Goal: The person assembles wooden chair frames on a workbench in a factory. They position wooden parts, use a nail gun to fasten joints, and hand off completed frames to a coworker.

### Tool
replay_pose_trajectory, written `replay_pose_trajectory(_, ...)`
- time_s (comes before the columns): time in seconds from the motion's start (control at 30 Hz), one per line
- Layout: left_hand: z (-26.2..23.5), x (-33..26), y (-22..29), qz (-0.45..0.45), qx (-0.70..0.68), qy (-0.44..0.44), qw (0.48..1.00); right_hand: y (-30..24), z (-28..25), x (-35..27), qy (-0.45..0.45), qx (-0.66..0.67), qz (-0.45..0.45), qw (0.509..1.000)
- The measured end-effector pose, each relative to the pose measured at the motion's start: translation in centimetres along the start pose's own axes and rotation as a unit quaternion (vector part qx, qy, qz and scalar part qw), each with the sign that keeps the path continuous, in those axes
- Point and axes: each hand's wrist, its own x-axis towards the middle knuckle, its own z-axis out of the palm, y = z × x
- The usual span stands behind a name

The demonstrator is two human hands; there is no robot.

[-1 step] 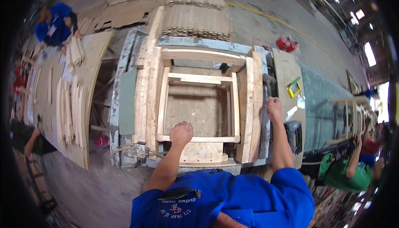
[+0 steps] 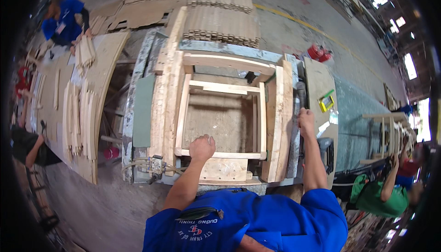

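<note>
A pale wooden frame [image 2: 182,114] of rails and posts lies inside a larger timber clamping jig [image 2: 168,100] on the bench in front of me. My left hand [image 2: 202,148] is closed over the near rail of that frame, left of its middle. To the right of the jig, my right hand [image 2: 306,122] is closed next to a long dark grey metal bar [image 2: 292,151]. A dark, rod-like piece [image 2: 301,93] shows just beyond the right fist. What lies inside those fingers is hidden.
Air hoses and a valve [image 2: 157,164] sit at the jig's near left corner. On the right board [image 2: 317,79] lie a yellow-green tool [image 2: 326,102] and a black nail gun [image 2: 326,153]. Stacked wood [image 2: 223,15] stands behind. Co-workers are at left [image 2: 64,22] and right [image 2: 381,197].
The scene has shifted slightly to the right in view. My left hand keeps its place on the frame rail, and my right hand stays closed by the bar.
</note>
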Motion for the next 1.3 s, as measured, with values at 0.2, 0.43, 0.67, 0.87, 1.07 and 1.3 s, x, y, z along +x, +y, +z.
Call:
replay_pose_trajectory(0.2, 0.3, -0.9, -1.1, -0.014, -0.023, 0.002, 1.0, -21.5, 2.1, -6.5, -0.122, 0.014, -0.187, 0.975)
replay_pose_trajectory(0.43, 0.1, 0.2, -1.2, -0.002, -0.036, -0.017, 0.999, -46.0, 7.5, -11.5, -0.193, 0.306, -0.553, 0.751)
replay_pose_trajectory(0.67, -0.3, 1.0, -0.7, 0.055, -0.044, -0.011, 0.997, -20.6, 29.8, -1.5, 0.134, -0.151, -0.491, 0.847)
replay_pose_trajectory(0.87, 0.7, -2.6, -2.1, -0.014, -0.042, -0.06, 0.997, -30.6, 22.1, -9.9, -0.407, 0.262, -0.035, 0.874)
replay_pose_trajectory(1.07, 0.1, 0.1, -0.8, -0.007, -0.028, -0.005, 1.0, -23.1, 9.8, -9.4, -0.166, 0.128, -0.279, 0.937)
replay_pose_trajectory(1.3, 0.2, -0.3, 0.7, -0.01, -0.011, 0.03, 0.999, -4.2, -0.3, -3.3, 0.147, -0.19, -0.259, 0.936)
